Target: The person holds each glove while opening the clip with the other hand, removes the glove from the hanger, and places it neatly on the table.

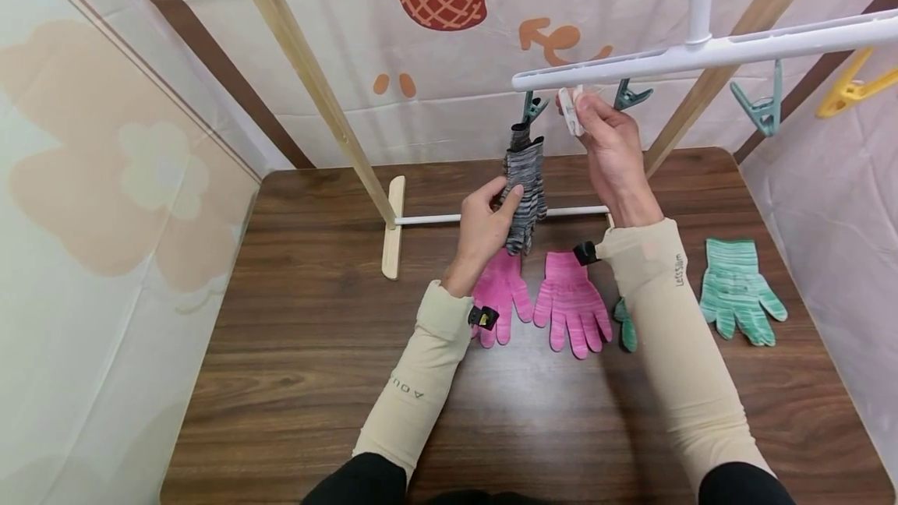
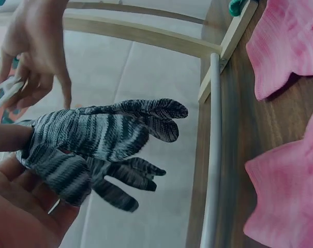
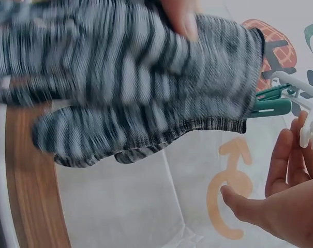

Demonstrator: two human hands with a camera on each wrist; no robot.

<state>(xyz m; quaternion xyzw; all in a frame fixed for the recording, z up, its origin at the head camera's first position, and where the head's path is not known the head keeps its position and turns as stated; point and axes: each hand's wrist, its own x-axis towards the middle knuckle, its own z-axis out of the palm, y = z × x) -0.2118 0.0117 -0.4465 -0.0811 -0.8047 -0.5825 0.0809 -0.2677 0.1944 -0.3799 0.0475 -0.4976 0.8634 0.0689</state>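
A pair of black-and-grey striped knit gloves (image 1: 525, 185) hangs by the cuff from a green clip (image 1: 535, 107) at the left end of a white hanger (image 1: 603, 68). With thumb and fingers my left hand (image 1: 486, 224) grips these gloves; its thumb shows over the knit in the right wrist view. Up beside the clip, my right hand (image 1: 613, 143) holds a white clip (image 1: 570, 111) just under the hanger bar. In the right wrist view, the right hand's fingers (image 3: 283, 160) curl at this white clip (image 3: 310, 132), to the right of the glove cuffs (image 3: 254, 72).
Two pink gloves (image 1: 571, 302) lie on the brown table (image 1: 316, 349) below the hands. A green glove (image 1: 740, 291) lies to the right, another partly under the right sleeve. The hanger hangs on a wooden rack (image 1: 323, 92); further green clips and a yellow clip (image 1: 856, 88) hang along it.
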